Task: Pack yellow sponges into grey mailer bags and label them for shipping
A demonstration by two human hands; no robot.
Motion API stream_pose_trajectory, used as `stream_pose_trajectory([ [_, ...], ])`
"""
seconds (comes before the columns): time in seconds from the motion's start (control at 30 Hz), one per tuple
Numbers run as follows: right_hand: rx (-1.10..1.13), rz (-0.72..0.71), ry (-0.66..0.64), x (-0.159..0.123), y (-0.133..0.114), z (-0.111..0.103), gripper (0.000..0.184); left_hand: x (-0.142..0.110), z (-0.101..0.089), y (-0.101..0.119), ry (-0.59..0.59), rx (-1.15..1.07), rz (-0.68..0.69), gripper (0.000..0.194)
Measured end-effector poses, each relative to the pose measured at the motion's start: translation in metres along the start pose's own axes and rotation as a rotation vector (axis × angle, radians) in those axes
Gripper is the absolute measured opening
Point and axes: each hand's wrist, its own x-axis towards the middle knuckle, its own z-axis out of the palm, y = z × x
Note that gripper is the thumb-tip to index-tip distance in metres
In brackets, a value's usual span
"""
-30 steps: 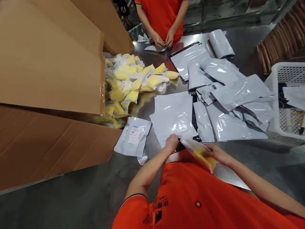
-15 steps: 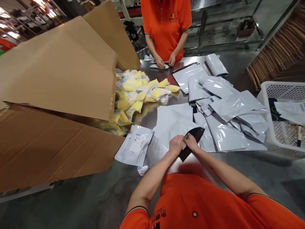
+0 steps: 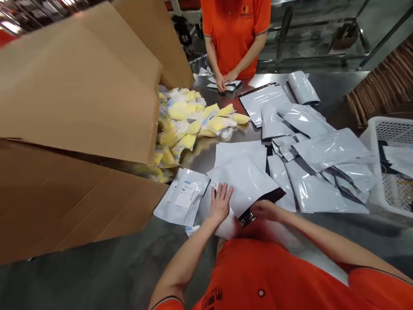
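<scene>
A white-silver poly mailer [image 3: 241, 181] with a black inner strip along its open end lies on the table in front of me. My right hand [image 3: 264, 210] grips that mailer's near corner. My left hand [image 3: 220, 203] rests flat with spread fingers on a white sheet or bag, just left of the mailer. Close by on the left lies a sealed, labelled white packet [image 3: 182, 198]. What the mailer contains cannot be seen. Across the table, a co-worker's hands [image 3: 226, 80] hold small white sheets.
A brown cardboard box [image 3: 74, 94] lies tipped on its side at left, spilling yellow-and-white bagged items [image 3: 190, 125] onto the steel table [image 3: 206, 157]. Several silver mailers [image 3: 322, 181] lie heaped at right. A white plastic basket [image 3: 374, 137] stands at the far right.
The mailer, held up between both hands earlier, now lies on the table. My left hand has let go and flattened out to its left. My right hand has moved down to its corner.
</scene>
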Motion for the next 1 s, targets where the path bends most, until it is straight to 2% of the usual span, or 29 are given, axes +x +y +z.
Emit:
stream_pose_trajectory([
  [0.07, -0.021, 0.054, -0.056, -0.01, 0.007, -0.025, 0.023, 0.002, 0.011, -0.013, -0.088, 0.041, 0.102, 0.076],
  [0.1, -0.051, 0.064, 0.002, -0.01, 0.01, -0.041, 0.023, 0.004, 0.017, -0.017, -0.116, 0.048, 0.129, 0.079],
  [0.13, -0.101, 0.062, 0.115, -0.005, 0.012, -0.057, 0.024, 0.006, 0.022, -0.018, -0.13, 0.051, 0.137, 0.08],
  [0.2, -0.241, 0.066, 0.366, 0.017, 0.018, -0.087, 0.026, 0.007, 0.029, -0.021, -0.143, 0.049, 0.126, 0.079],
  [0.23, -0.313, 0.086, 0.436, 0.033, 0.021, -0.098, 0.031, 0.006, 0.032, -0.023, -0.151, 0.045, 0.116, 0.079],
  [0.3, -0.414, 0.167, 0.416, 0.065, 0.027, -0.108, 0.049, 0.001, 0.036, -0.029, -0.173, 0.034, 0.096, 0.08],
  [0.4, -0.479, 0.239, 0.285, 0.094, 0.036, -0.096, 0.061, -0.01, 0.037, -0.041, -0.209, -0.001, 0.055, 0.084],
  [0.47, -0.426, 0.217, 0.248, 0.092, 0.043, -0.083, 0.058, -0.018, 0.037, -0.048, -0.232, -0.063, 0.026, 0.081],
  [0.6, -0.084, 0.117, 0.166, 0.049, 0.049, -0.073, 0.038, -0.033, 0.033, -0.059, -0.244, -0.339, -0.046, 0.058],
  [0.67, -0.004, 0.095, 0.096, 0.025, 0.048, -0.071, 0.034, -0.04, 0.028, -0.064, -0.252, -0.507, -0.099, 0.048],
  [0.77, -0.106, -0.008, 0.03, 0.002, 0.044, -0.062, 0.034, -0.045, 0.018, -0.069, -0.276, -0.778, -0.224, 0.038],
  [0.87, -0.254, -0.111, 0.072, -0.01, 0.044, -0.047, 0.027, -0.046, 0.01, -0.073, -0.289, -0.984, -0.381, 0.028],
  [1.0, -0.264, -0.002, 0.102, -0.025, 0.054, -0.026, 0.032, -0.054, 0.008, -0.07, -0.29, -1.008, -0.557, 0.025],
])
